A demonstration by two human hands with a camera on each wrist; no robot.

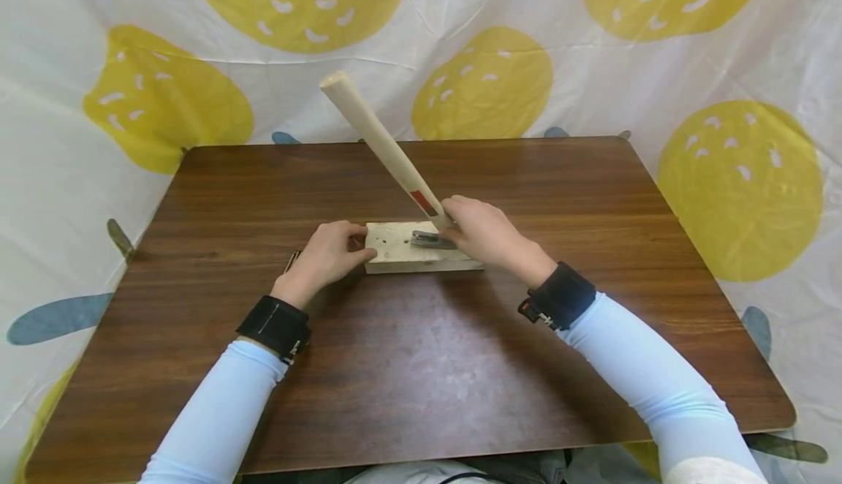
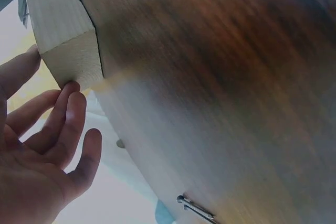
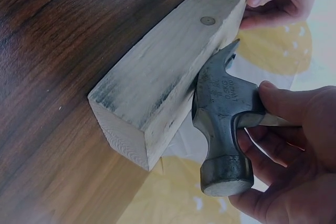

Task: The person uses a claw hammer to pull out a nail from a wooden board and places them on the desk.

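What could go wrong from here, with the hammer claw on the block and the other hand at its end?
1. The right hand grips the hammer right at its head, claw on the block; if the claw slips, the head could jerk toward the fingers.
2. The left hand only steadies the block's end with its fingertips; levering may shift or tip the block.
3. Loose nails lie by the left hand and could be knocked off the table.

Around the wood block (image 1: pixel 421 254): bare table (image 1: pixel 421 367) in front and behind. My left hand (image 1: pixel 327 256) blocks its left end, my hammer (image 1: pixel 430 238) its top; nails (image 1: pixel 291 260) lie further left.
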